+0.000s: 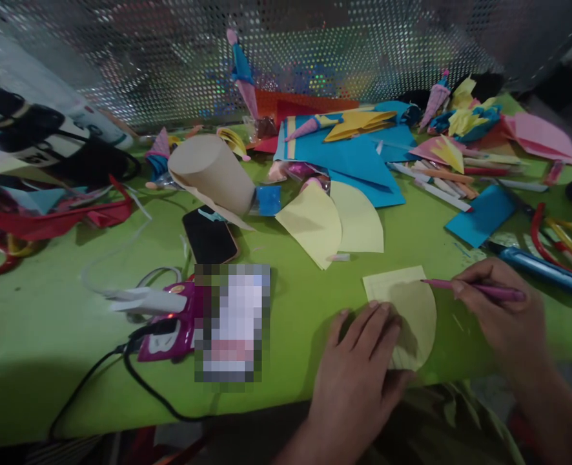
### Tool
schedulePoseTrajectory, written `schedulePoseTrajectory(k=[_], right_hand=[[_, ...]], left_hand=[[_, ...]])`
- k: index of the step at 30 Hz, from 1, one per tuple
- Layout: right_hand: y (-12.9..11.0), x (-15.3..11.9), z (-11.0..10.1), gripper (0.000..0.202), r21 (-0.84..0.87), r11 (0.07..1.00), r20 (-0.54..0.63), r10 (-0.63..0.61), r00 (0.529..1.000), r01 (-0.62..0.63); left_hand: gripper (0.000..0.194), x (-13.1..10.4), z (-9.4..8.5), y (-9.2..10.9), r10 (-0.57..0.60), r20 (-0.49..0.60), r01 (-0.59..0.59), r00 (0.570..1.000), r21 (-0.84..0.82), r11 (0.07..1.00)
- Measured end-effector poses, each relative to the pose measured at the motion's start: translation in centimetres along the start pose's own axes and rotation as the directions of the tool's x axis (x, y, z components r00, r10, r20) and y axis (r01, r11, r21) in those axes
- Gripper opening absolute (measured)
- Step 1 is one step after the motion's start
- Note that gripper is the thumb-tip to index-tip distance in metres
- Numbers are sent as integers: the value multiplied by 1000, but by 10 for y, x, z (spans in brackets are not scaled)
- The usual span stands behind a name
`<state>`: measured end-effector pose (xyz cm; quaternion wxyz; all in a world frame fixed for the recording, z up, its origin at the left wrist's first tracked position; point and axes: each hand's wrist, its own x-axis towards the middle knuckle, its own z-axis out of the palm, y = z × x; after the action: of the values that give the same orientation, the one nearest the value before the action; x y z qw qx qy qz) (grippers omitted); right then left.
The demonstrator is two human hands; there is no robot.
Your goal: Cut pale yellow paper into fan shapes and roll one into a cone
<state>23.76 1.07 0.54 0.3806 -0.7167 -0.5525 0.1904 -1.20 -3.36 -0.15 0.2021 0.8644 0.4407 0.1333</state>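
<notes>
Under my left hand (363,361) lies a pale yellow paper piece (414,316) with one curved edge. That hand rests flat on its left part, fingers stretched out. My right hand (503,310) grips a pink pen (494,290), its tip at the paper's upper right corner. Two more yellow fan-shaped papers (315,223) overlap on the table beyond my hands. A small white piece (339,257) lies at their lower edge.
A phone (235,323) and a purple power strip (184,323) with cables lie to the left. Behind stand a beige paper cone (213,171) and blue paper sheets (358,168). Scissors (540,239) and a blue cutter knife (547,265) lie on the right.
</notes>
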Motion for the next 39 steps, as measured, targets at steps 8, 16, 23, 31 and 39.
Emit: schedulePoseTrajectory(k=[8, 16, 23, 31, 39], right_hand=[[-4, 1, 0, 12, 55, 998, -55, 13, 998, -10], [-3, -4, -2, 10, 126, 990, -84, -57, 995, 67], [-15, -1, 9, 13, 361, 933, 401, -155, 903, 0], [-30, 3, 16, 20, 262, 965, 533, -135, 835, -12], [-30, 2, 20, 17, 218, 975, 542, -156, 826, 40]], left_hand=[[51, 2, -1, 1, 12, -28, -11, 1000, 28, 1000], [52, 0, 0, 2, -1, -24, 2, 1000, 20, 1000], [54, -2, 1, 2, 23, -73, -21, 997, 36, 999], [52, -3, -1, 3, 18, -43, -18, 999, 9, 1000], [52, -2, -4, 2, 17, -30, -18, 999, -18, 1000]])
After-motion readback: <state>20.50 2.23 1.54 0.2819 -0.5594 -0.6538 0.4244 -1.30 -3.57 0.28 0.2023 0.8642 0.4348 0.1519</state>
